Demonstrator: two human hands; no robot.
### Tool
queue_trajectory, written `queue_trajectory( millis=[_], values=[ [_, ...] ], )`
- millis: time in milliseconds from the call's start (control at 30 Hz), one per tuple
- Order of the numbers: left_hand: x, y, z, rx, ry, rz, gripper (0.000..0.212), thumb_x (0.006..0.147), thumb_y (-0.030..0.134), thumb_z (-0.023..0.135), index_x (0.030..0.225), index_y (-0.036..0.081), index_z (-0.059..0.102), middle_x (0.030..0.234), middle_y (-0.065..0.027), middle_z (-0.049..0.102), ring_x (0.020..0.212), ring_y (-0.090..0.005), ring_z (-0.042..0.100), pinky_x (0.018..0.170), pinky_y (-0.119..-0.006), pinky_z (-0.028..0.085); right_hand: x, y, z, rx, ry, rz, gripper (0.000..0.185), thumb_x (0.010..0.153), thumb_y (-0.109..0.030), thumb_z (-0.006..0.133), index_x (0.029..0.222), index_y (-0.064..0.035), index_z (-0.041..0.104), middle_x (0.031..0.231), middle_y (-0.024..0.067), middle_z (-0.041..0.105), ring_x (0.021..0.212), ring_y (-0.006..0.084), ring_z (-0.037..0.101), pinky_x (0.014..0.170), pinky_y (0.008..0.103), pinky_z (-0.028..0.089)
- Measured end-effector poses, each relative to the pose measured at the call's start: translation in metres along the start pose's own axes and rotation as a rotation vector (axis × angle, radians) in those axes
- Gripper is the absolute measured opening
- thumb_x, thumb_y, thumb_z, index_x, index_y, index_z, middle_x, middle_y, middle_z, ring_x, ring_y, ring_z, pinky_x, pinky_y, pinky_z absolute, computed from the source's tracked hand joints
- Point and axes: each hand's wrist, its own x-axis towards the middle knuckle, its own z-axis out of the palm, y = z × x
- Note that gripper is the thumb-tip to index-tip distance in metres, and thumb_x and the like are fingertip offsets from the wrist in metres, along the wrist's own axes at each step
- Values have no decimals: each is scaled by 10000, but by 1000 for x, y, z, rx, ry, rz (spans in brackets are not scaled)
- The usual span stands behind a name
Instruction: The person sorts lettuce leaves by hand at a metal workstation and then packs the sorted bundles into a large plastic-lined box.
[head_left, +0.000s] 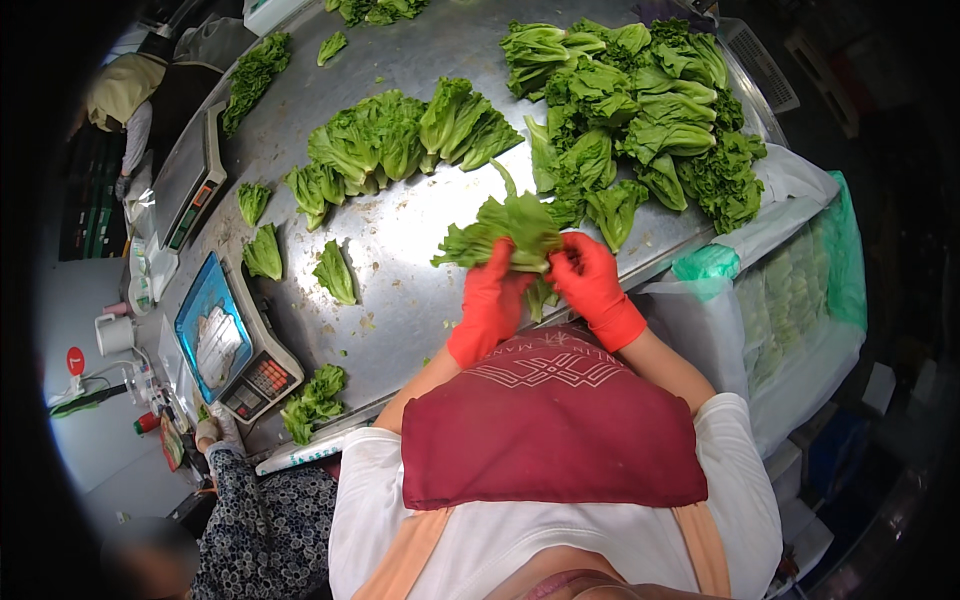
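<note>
Both my hands wear red rubber gloves and meet over the near edge of the metal table. My left hand (491, 289) grips a head of green leaf lettuce (495, 229), its leafy end pointing left. At the stem end, the curled fingers of my right hand (592, 281) pinch the lettuce; motion blur hides the exact contact. A lettuce leaf (541, 298) hangs below, between the two hands. Beyond my right hand lies a big heap of lettuce heads (630, 105). A row of lettuce heads (375, 142) lies across the table, farther off to the left.
Loose leaves (335, 271) lie on the metal table (405, 300). Left stand a digital scale with a blue tray (214, 330) and another scale (191, 184). A plastic-lined crate (787, 300) stands at right. One co-worker's patterned sleeve (240, 495) is lower left; another person (131, 97) is upper left.
</note>
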Motion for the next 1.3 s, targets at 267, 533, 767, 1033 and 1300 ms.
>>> queue_trajectory(
  millis=[267,533,767,1033,1300],
  values=[
    [2,30,-14,-113,-10,72,568,879,307,620,1302,2,395,1238,-147,542,1126,-254,528,949,-389,434,-10,-11,-29,-434,-499,211,515,787,-300,686,1200,-34,533,870,139,638,652,213,622,614,303,486],
    [-15,17,10,120,-118,-26,489,894,313,593,1269,55,418,1258,-75,507,1130,-213,507,956,-407,405,1,-14,1,219,-285,-58,468,893,-112,571,1320,-30,397,932,105,648,678,161,643,579,269,493],
    [-17,19,-3,91,-271,-132,554,928,363,518,1369,70,357,1323,-69,470,1161,-209,473,908,-358,394,-6,-34,-11,506,-378,368,223,897,-150,582,1058,-46,468,771,91,634,593,133,608,453,237,462],
    [-14,7,-18,-31,-420,-225,609,917,378,530,1389,42,346,1242,-63,524,1120,-209,497,926,-361,391,-9,-34,-16,202,-583,312,173,890,-162,587,802,-51,487,649,19,564,546,77,533,478,220,420],
    [-14,11,-13,153,-207,36,498,866,297,638,1250,36,459,1155,-69,567,1031,-195,550,907,-366,417,-12,-19,4,312,-320,283,147,875,-157,609,882,-20,555,663,15,577,553,76,545,493,206,418]
  ],
)
